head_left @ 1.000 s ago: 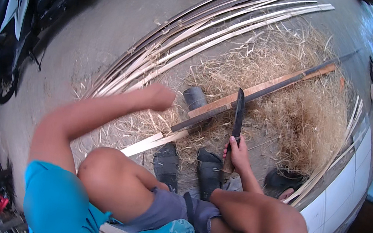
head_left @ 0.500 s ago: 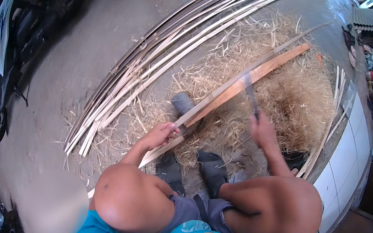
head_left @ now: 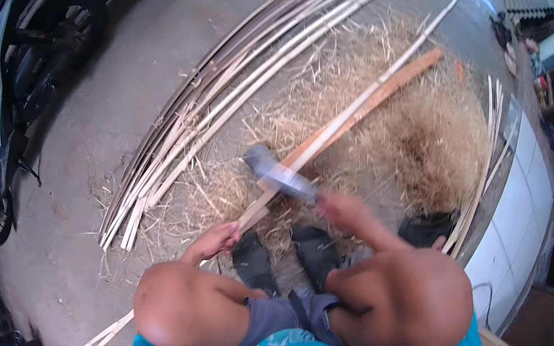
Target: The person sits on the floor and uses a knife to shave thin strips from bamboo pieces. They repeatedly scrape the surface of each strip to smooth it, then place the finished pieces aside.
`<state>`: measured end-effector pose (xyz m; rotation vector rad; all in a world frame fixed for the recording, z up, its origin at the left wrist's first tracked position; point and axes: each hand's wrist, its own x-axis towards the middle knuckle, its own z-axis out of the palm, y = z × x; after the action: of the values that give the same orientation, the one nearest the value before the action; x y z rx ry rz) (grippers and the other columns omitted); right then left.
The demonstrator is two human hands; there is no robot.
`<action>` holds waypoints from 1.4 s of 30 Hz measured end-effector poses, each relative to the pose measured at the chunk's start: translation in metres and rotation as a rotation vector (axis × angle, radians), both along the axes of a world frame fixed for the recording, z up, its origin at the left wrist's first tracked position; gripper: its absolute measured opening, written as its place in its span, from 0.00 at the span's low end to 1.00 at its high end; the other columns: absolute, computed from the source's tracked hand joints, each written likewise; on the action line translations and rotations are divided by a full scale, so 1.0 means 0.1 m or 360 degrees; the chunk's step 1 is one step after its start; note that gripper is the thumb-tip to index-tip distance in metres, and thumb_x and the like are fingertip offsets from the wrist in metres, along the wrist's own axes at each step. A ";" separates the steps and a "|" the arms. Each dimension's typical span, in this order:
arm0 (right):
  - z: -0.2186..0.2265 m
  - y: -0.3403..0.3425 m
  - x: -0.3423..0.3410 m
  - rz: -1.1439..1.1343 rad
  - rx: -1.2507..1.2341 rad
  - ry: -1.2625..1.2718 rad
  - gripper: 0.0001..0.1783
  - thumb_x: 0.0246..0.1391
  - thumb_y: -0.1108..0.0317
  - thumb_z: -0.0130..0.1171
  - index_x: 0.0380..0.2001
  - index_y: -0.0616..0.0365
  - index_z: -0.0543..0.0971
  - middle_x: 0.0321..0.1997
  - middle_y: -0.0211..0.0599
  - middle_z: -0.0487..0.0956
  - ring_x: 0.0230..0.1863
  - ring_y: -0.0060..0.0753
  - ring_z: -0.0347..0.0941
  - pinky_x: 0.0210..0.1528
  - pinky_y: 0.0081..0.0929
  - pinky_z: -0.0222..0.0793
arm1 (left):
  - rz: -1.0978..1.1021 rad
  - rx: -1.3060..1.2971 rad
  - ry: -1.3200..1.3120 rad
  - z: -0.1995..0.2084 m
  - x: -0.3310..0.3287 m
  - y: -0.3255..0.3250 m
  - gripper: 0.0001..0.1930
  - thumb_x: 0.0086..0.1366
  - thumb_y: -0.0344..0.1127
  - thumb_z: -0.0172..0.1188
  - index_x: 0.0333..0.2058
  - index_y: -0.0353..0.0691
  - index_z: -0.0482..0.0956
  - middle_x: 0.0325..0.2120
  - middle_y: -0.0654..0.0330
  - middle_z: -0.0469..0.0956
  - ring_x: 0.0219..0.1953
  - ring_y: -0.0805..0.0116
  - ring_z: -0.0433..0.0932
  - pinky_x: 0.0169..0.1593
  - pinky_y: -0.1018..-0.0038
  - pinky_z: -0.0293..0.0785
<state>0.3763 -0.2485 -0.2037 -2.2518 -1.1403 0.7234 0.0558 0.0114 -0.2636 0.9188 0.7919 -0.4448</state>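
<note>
My left hand [head_left: 215, 241] grips the near end of a long bamboo strip [head_left: 352, 111], its pale face showing. The strip slants up and away to the right, lying along an orange-brown wooden board [head_left: 407, 69]. In my right hand [head_left: 343, 211] is a knife, closed fingers around its handle. The knife's broad blade [head_left: 295, 184], smeared by motion, lies across the strip near its lower part. A grey cylinder [head_left: 259, 159] sits under or beside the board's near end; their exact contact is hidden.
Curly shavings [head_left: 431, 149] are heaped around the board. Several long strips [head_left: 213, 95] lie to the left, more strips [head_left: 485, 161] at the right beside a white tiled ledge [head_left: 513, 201]. A motorcycle [head_left: 28, 64] stands far left. My dark-shod feet [head_left: 313, 254] are close below the blade.
The knife has come down the strip toward me, from the board's middle to near my left hand. My left hand has moved nearer with the strip, whose paler face now shows.
</note>
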 end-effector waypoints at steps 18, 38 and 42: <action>-0.35 -0.07 0.15 -0.0050 0.0025 -0.0143 0.21 0.64 0.52 0.52 0.48 0.57 0.79 0.47 0.50 0.81 0.50 0.53 0.77 0.54 0.46 0.71 | -0.0192 0.0582 0.0093 0.40 -0.25 0.01 0.20 0.73 0.51 0.54 0.35 0.37 0.77 0.19 0.64 0.73 0.19 0.77 0.69 0.24 0.75 0.65; 0.16 -0.27 0.69 -0.0775 -0.0153 0.0004 0.23 0.63 0.50 0.55 0.56 0.49 0.76 0.39 0.51 0.82 0.38 0.51 0.80 0.41 0.42 0.76 | -0.0516 0.1124 0.0395 0.51 -0.65 0.41 0.25 0.69 0.55 0.57 0.28 0.34 0.81 0.20 0.60 0.78 0.22 0.76 0.73 0.27 0.73 0.68; -0.40 -0.13 0.26 0.0073 0.0340 -0.0424 0.23 0.63 0.50 0.55 0.55 0.50 0.77 0.39 0.50 0.82 0.38 0.51 0.81 0.42 0.42 0.76 | -0.0352 0.1349 0.0258 0.49 -0.63 0.24 0.24 0.70 0.54 0.56 0.30 0.34 0.82 0.19 0.59 0.78 0.22 0.74 0.75 0.27 0.71 0.69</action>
<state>0.4021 -0.2612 -0.2434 -2.1890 -1.3283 0.3053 -0.0069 0.0357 -0.2147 1.7867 1.0540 -0.3749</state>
